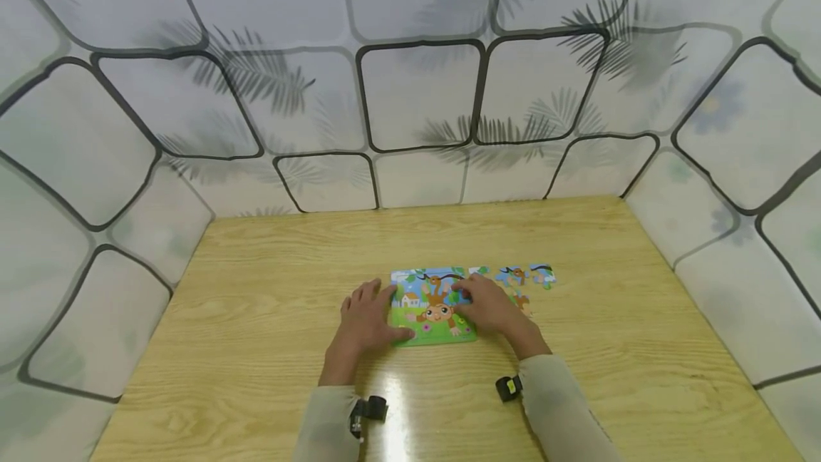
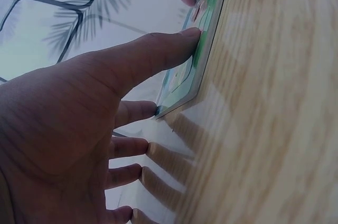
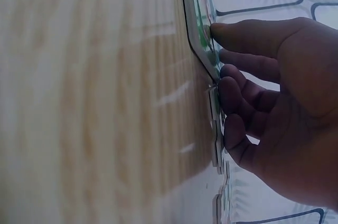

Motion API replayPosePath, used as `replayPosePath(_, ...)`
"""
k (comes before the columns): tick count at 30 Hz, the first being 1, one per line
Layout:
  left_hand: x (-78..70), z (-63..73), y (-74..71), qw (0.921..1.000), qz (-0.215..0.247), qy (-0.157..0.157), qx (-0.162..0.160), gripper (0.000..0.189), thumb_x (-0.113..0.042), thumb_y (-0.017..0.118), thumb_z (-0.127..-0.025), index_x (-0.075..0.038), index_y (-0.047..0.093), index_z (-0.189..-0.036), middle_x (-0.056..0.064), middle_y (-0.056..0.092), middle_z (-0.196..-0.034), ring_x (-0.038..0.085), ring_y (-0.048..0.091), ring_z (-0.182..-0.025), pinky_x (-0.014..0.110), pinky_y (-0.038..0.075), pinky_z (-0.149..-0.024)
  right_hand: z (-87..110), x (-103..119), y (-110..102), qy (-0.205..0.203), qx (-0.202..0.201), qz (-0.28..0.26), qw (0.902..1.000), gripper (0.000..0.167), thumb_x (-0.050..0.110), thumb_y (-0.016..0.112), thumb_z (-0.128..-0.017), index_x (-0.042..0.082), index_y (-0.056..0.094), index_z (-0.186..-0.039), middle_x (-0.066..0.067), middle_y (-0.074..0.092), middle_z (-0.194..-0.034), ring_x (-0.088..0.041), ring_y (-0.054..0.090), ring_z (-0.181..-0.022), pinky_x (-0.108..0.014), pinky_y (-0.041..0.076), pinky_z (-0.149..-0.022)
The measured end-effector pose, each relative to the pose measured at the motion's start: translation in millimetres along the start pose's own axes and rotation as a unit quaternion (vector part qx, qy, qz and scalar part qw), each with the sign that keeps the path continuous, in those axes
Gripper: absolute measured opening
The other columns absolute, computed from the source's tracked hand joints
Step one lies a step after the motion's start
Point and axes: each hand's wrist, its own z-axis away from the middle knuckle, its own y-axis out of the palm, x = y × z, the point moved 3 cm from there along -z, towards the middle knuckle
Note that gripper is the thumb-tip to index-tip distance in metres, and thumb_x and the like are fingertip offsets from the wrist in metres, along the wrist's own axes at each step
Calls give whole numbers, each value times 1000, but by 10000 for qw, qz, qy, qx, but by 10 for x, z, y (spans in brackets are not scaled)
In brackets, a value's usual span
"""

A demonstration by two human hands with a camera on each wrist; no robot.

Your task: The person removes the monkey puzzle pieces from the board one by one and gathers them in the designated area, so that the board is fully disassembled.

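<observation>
A jigsaw puzzle board [image 1: 428, 330] with a monkey hanging upside down over grass lies flat on the table. My left hand [image 1: 367, 319] is at its left side, with the thumb [image 2: 182, 42] resting on the front left corner and the index fingertip touching the edge. The other left fingers are spread on the table. At the right side, my right hand [image 1: 492, 305] pinches a puzzle piece [image 1: 465, 296] between thumb and index finger, against the board's surface. Its remaining fingers are curled over loose pieces beside the board. The hand hides most of the pinched piece.
Several loose puzzle pieces lie right of the board, among them a blue-and-brown piece [image 1: 513, 276], a corner-like piece [image 1: 542, 274] and a brown piece [image 1: 521, 300] partly behind the right hand. The wooden table [image 1: 256, 291] meets patterned cloth walls [image 1: 417, 98] at the back and sides.
</observation>
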Motion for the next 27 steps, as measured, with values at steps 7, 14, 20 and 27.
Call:
replayPosePath(7, -10, 7, -6, 10000, -18, 11, -15, 93, -61, 76, -71, -17, 43, -146, 17, 31, -155, 42, 28, -142, 64, 24, -112, -39, -11, -10, 148, 1, -118, 9998, 35, 22, 74, -86, 5, 66, -114, -4, 52, -86, -15, 44, -76, -32, 40, -69)
replayPosePath(14, -16, 6, -12, 10000, 3, -10, 13, 94, -60, 77, -71, -18, 42, -147, 17, 30, -156, 42, 27, -143, 64, 23, -113, -44, -23, -8, 253, -53, -260, 9993, 30, 21, 76, -84, 9, 61, -106, -2, 50, -84, -15, 44, -73, -31, 40, -69)
replayPosePath(20, -23, 0, -13, 10000, -20, -1, 27, 93, -60, 76, -71, -17, 42, -147, 17, 30, -155, 42, 28, -142, 65, 23, -112, -7, 8, -34, 146, -205, 35, 9997, 31, 24, 77, -83, 14, 60, -107, -3, 51, -91, -16, 47, -78, -32, 43, -69)
replayPosePath(27, -18, 2, -10, 10000, -52, -47, 34, 94, -62, 75, -71, -19, 41, -147, 16, 29, -156, 41, 27, -143, 64, 23, -113, 48, -6, -35, -138, -466, -342, 9982, 19, 14, 71, -88, 17, 61, -103, -1, 62, -92, -13, 54, -79, -31, 47, -68)
